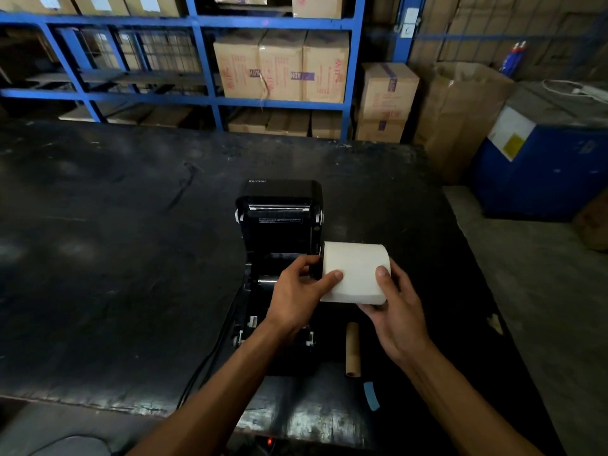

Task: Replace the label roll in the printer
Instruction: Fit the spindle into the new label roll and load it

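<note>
A black label printer [279, 222] stands in the middle of the dark table with its lid swung up and its roll bay exposed. Just right of the bay, a full white label roll [357, 268] is held above the table. My left hand [296, 291] grips the roll's left end, thumb on the paper. My right hand [394, 311] cups the roll's right end from below, thumb on top. An empty brown cardboard core [352, 349] lies on the table right of the printer's front.
A blue paper strip [371, 395] lies near the table's front edge [98, 401]. A black cable [200, 370] runs off the printer's left side. Blue shelving [204, 60] with cardboard boxes [279, 65] stands behind the table; a blue machine [543, 172] stands at the right.
</note>
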The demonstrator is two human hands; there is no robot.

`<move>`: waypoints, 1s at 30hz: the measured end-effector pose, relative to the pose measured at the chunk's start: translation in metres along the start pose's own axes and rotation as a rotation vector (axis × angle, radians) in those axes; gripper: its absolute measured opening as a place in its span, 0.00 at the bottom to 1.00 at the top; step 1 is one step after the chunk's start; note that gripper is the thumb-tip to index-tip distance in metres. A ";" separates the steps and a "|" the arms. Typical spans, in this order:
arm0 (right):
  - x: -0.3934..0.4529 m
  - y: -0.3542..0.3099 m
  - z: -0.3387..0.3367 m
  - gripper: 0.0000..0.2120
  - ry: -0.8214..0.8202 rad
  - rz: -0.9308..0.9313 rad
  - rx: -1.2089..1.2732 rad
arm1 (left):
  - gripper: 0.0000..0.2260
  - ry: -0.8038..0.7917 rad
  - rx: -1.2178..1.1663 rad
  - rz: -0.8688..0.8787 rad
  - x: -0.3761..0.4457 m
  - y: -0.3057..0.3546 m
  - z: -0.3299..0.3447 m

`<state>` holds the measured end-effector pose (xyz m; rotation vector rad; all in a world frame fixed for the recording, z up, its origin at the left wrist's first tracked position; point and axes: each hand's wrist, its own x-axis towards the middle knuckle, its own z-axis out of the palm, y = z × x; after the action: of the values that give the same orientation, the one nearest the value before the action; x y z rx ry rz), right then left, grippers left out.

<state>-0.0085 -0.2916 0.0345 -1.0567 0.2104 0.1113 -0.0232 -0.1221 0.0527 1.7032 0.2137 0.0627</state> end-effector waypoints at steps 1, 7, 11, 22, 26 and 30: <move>0.000 0.000 0.002 0.27 -0.013 -0.009 -0.003 | 0.21 0.005 -0.027 0.012 -0.001 -0.001 -0.001; 0.004 0.011 0.016 0.21 -0.090 -0.040 -0.039 | 0.16 -0.013 -0.186 0.054 -0.007 -0.002 -0.012; 0.000 0.023 0.031 0.21 -0.116 -0.095 -0.163 | 0.19 0.064 -0.092 0.089 -0.011 -0.011 -0.025; 0.000 0.070 0.058 0.23 -0.039 -0.077 -0.381 | 0.27 0.205 0.203 0.041 -0.007 -0.051 -0.065; 0.005 0.083 0.064 0.23 -0.011 -0.042 -0.435 | 0.26 0.232 0.253 -0.018 -0.005 -0.058 -0.076; 0.008 0.089 0.072 0.23 0.021 -0.065 -0.464 | 0.26 0.262 0.273 -0.016 -0.001 -0.061 -0.084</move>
<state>-0.0097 -0.1855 -0.0095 -1.5261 0.1721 0.0927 -0.0442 -0.0324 0.0047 1.9632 0.4474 0.2550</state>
